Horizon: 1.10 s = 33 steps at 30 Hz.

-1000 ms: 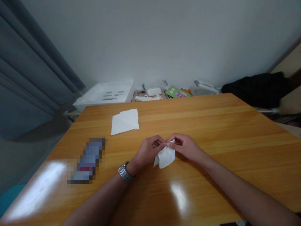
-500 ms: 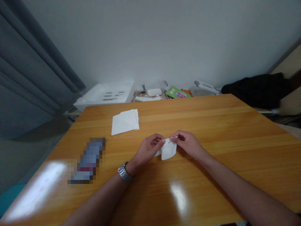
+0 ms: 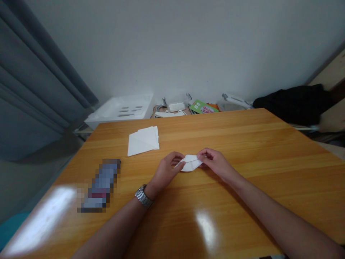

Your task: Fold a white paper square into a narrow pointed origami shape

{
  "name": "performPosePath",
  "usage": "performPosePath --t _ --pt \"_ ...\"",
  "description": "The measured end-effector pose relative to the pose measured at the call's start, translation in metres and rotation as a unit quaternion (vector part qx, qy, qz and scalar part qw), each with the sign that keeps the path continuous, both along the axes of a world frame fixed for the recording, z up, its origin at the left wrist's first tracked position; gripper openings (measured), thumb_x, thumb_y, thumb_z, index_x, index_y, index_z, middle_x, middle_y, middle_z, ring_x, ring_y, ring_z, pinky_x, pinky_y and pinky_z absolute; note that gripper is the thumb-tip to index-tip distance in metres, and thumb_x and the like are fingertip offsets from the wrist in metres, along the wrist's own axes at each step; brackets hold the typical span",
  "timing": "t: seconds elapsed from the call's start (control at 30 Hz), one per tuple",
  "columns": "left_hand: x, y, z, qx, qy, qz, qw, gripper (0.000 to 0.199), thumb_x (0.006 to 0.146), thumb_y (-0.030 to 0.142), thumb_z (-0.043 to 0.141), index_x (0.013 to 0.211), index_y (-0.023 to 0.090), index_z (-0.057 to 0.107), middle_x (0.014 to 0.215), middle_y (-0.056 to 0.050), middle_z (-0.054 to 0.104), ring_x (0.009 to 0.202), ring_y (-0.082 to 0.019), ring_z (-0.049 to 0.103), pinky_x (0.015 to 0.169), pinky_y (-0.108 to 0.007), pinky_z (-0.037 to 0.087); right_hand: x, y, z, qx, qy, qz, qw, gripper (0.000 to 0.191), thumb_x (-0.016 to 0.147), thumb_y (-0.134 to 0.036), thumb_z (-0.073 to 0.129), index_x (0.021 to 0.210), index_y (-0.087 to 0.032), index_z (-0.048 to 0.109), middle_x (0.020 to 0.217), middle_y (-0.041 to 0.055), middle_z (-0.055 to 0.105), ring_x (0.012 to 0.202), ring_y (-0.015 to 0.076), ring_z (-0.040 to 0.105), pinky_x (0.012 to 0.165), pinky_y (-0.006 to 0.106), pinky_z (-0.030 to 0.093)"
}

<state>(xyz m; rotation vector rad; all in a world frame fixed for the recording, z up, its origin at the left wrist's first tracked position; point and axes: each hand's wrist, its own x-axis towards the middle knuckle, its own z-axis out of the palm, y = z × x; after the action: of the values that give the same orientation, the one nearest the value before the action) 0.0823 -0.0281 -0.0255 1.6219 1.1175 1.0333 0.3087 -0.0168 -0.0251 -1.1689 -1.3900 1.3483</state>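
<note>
A small folded piece of white paper [image 3: 191, 164] is held between my two hands just over the wooden table [image 3: 242, 144]. My left hand [image 3: 169, 167], with a metal watch [image 3: 144, 196] on its wrist, pinches the paper's left end between thumb and fingers. At the opposite end, my right hand [image 3: 212, 160] pinches it the same way. A crease or folded edge runs across the paper from hand to hand. Farther back on the left lie several white paper sheets [image 3: 143, 141], slightly fanned.
A pixelated dark flat object [image 3: 101, 187] lies on the table's left side. Behind the far edge are a white slotted tray [image 3: 121, 108], a green booklet [image 3: 203, 107] and assorted clutter. Black cloth [image 3: 293, 104] sits at the right; a grey curtain [image 3: 35, 64] hangs left.
The paper's flap, which hung down toward me, is now lifted and spread flatter between the hands. Both hands stay in nearly the same place, still pinching its ends.
</note>
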Motion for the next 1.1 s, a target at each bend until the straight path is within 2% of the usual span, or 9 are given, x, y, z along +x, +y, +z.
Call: performPosePath --t 0.13,0.3,0.4,0.6,0.77,0.9,1.1 --pt "0.0 -0.001 0.001 0.026 0.024 0.005 0.999 0.018 0.087 0.027 0.069 0.1 0.016 0.067 0.1 -0.006 0.073 0.09 -0.017 0.071 0.083 -0.027 0.058 0.004 0.0 0.005 -0.006 -0.034 0.049 0.998 0.031 0.081 -0.047 0.073 0.09 -0.017 0.068 0.084 0.0041 0.068 0.076 0.0178 0.061 0.069 0.03 0.047" --pt "-0.001 -0.003 0.002 0.057 0.063 -0.027 0.996 0.017 0.088 0.028 0.07 0.101 0.017 0.07 0.097 -0.005 0.074 0.09 -0.017 0.07 0.082 -0.025 0.056 0.008 -0.001 0.01 -0.012 -0.062 0.13 0.99 0.035 0.085 -0.048 0.069 0.093 -0.014 0.071 0.088 0.0065 0.07 0.076 0.0177 0.059 0.069 0.029 0.042" --pt "-0.003 -0.003 0.005 0.08 0.094 -0.052 0.991 0.017 0.09 0.029 0.069 0.103 0.019 0.071 0.1 -0.005 0.074 0.092 -0.017 0.069 0.082 -0.026 0.054 0.007 -0.003 0.011 -0.014 -0.067 0.152 0.986 0.039 0.085 -0.051 0.069 0.095 -0.014 0.071 0.087 0.0064 0.07 0.077 0.0178 0.059 0.069 0.029 0.041" --pt "-0.005 -0.003 0.009 0.093 0.085 -0.095 0.987 0.018 0.089 0.028 0.069 0.104 0.018 0.072 0.103 -0.007 0.073 0.094 -0.018 0.068 0.084 -0.026 0.053 0.005 -0.006 0.012 -0.016 -0.086 0.151 0.985 0.044 0.083 -0.056 0.069 0.093 -0.013 0.071 0.083 0.0056 0.069 0.073 0.0165 0.056 0.065 0.027 0.039" --pt "-0.005 -0.002 0.009 0.098 0.078 -0.123 0.984 0.021 0.087 0.019 0.066 0.108 0.017 0.072 0.107 -0.008 0.072 0.099 -0.019 0.067 0.088 -0.028 0.053 0.008 -0.005 0.013 -0.016 -0.108 0.153 0.982 0.045 0.082 -0.057 0.069 0.091 -0.013 0.071 0.082 0.0053 0.069 0.071 0.0161 0.056 0.064 0.027 0.038" --pt "-0.004 -0.002 0.01 0.08 0.096 -0.099 0.987 0.022 0.086 0.018 0.064 0.106 0.018 0.073 0.106 -0.007 0.073 0.097 -0.019 0.068 0.087 -0.028 0.053 0.008 -0.006 0.014 -0.012 -0.109 0.141 0.984 0.042 0.082 -0.055 0.069 0.088 -0.014 0.071 0.079 0.0046 0.07 0.069 0.0162 0.056 0.063 0.027 0.038" --pt "-0.004 -0.001 0.009 0.028 0.069 -0.041 0.996 0.021 0.086 0.029 0.069 0.103 0.017 0.074 0.1 -0.007 0.076 0.09 -0.019 0.071 0.08 -0.027 0.057 0.005 -0.008 0.014 -0.007 -0.08 0.114 0.99 0.039 0.081 -0.055 0.07 0.085 -0.015 0.07 0.077 0.0037 0.069 0.069 0.0171 0.058 0.064 0.027 0.04"
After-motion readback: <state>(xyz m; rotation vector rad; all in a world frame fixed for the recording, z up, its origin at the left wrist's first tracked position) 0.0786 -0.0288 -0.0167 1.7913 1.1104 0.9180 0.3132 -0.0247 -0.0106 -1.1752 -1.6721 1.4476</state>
